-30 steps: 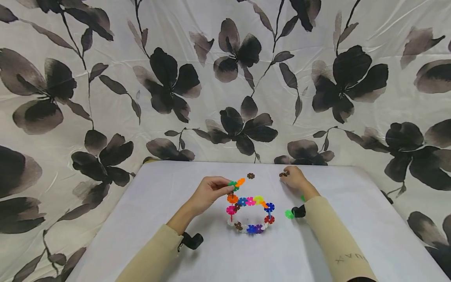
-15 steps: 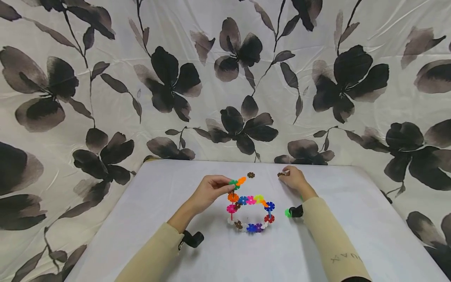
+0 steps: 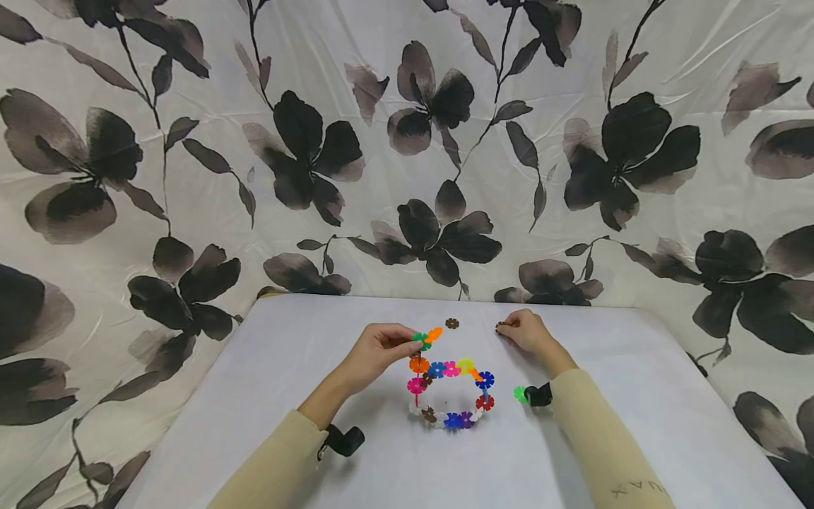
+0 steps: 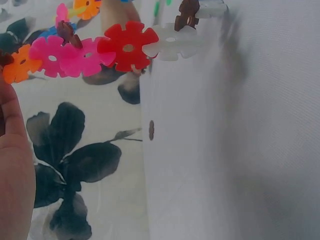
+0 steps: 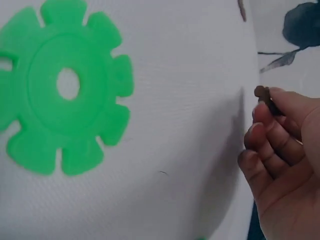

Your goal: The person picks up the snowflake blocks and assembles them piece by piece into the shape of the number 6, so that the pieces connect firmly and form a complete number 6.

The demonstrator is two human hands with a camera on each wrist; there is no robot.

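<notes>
Between the thumb and fingers of my left hand point(image 3: 380, 353) is a green snowflake disc point(image 3: 422, 340), with an orange disc point(image 3: 435, 334) slotted to it. These discs sit at the upper left of a ring of interlocked multicoloured snowflake discs point(image 3: 416, 385). In the left wrist view, pink, red point(image 4: 116, 46) and whitish discs of this ring show beside the hand. To the right, my right hand point(image 3: 528, 331) pinches a brown snowflake disc point(image 5: 262, 93), seen nearly edge-on in the right wrist view and apart from the ring.
A loose brown disc point(image 3: 452, 323) lies near the far edge of the white table point(image 3: 267, 438). A light green disc point(image 3: 520, 394) is beside the right wrist's black camera point(image 3: 539, 394). Behind the table hangs a floral cloth point(image 3: 381, 184).
My right hand has shifted slightly left, with the brown disc still pinched. The left hand keeps its grip on the green disc, almost unmoved.
</notes>
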